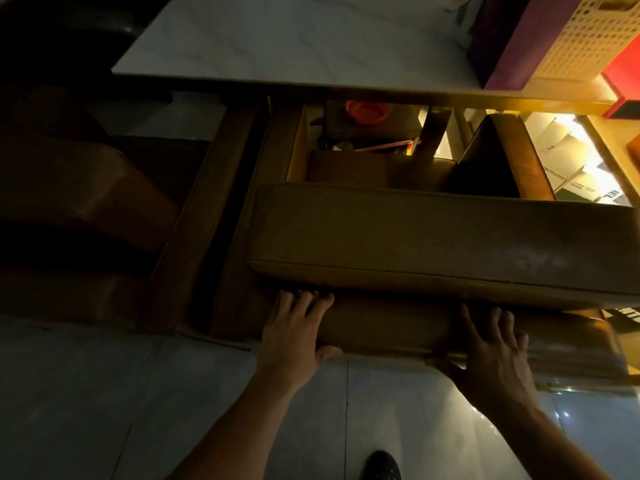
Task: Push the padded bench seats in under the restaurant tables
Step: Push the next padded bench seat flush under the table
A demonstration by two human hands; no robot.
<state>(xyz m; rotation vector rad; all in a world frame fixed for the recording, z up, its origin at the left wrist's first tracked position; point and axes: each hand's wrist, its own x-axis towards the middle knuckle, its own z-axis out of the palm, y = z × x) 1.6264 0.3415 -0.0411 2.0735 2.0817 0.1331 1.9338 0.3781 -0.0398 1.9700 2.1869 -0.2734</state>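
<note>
1. Nearest the camera, a dark shoe [381, 465] stands on the pale tiled floor [86, 393], with both forearms reaching away from it.
2. The left hand [294, 336] lies on the near edge of the padded bench seat [433, 237], fingers [304, 299] spread flat on top and thumb hooked under the lip, probably to shove it forward.
3. The right hand [491, 362] mirrors it further right, fingers splayed on the edge and thumb below.
4. The seat sits just short of the white marble table [294, 39], not yet under it.
5. Beyond, under the table, lies an orange dish [366, 110].
6. Far right, papers [571, 174] on the floor carry print too small to read.
</note>
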